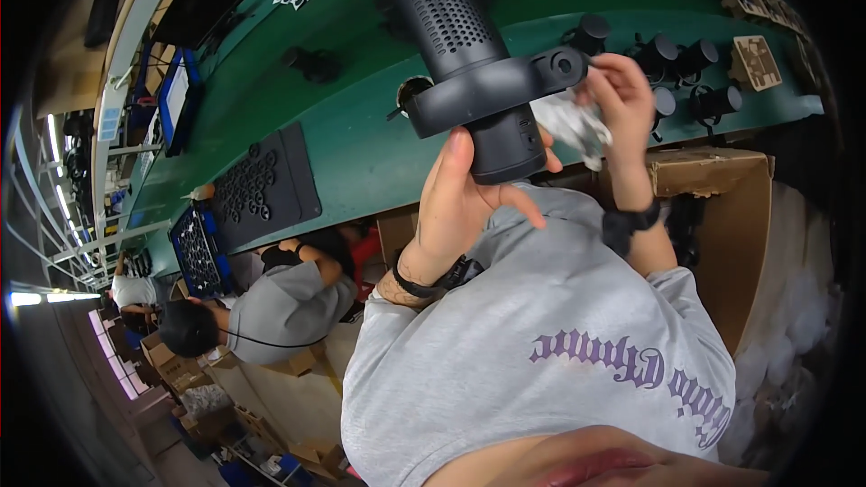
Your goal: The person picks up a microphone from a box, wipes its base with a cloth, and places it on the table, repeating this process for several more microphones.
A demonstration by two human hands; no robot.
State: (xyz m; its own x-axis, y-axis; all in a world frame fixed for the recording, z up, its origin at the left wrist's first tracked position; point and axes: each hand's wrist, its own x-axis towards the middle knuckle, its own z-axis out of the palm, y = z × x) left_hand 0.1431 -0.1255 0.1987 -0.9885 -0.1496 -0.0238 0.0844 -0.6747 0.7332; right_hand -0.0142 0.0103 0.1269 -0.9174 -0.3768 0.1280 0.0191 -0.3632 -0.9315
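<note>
My left hand (456, 203) grips a black microphone (451, 27) by its lower end, close to my chest. The microphone has a perforated upper barrel and leans to the upper left. A thick black ring mount (469, 95) goes round its middle, with a pivot bracket (557, 66) sticking out to the right. My right hand (622, 99) has its fingers bent, with fingertips at the outer end of that bracket. A crumpled white cloth (577, 131) hangs from under its fingers, partly hidden behind the microphone.
Several black microphones (699, 56) stand at the right of the green bench (361, 162), near cardboard inserts (756, 63). An open cardboard box (722, 167) is beside my right arm. Leftward lie a black mat (302, 171) with rings and a blue tray (198, 252). A co-worker (289, 307) sits left.
</note>
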